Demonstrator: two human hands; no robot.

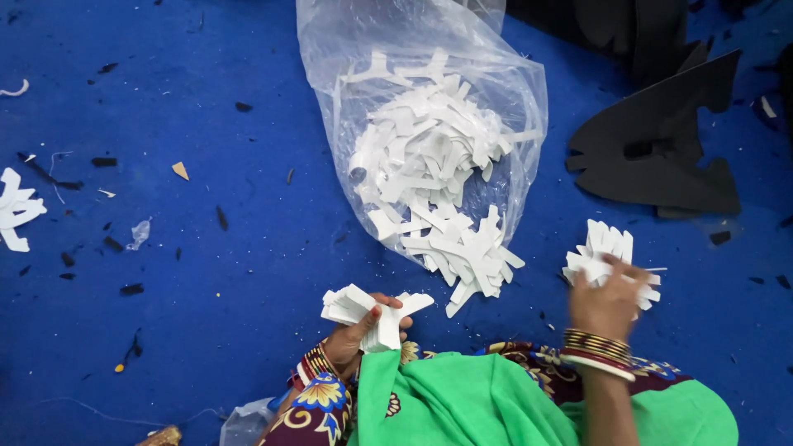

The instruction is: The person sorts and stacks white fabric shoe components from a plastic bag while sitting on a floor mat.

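Observation:
My left hand (357, 333) grips a stack of white cut-out pieces (363, 307) close to my body. Off to the right, my right hand (609, 299) presses on a second bundle of white cut-out pieces (607, 248) lying on the blue surface (206, 248). Between the hands and further away lies a clear plastic bag (429, 107) full of the same white pieces. Some of them spill from its mouth in a loose pile (462, 256). Bangles circle both wrists.
Black foam shapes (661, 149) lie at the upper right. A few white pieces (16, 211) sit at the left edge. Small dark scraps and a tan chip (180, 171) dot the blue surface. Green cloth (496, 405) covers my lap at the bottom.

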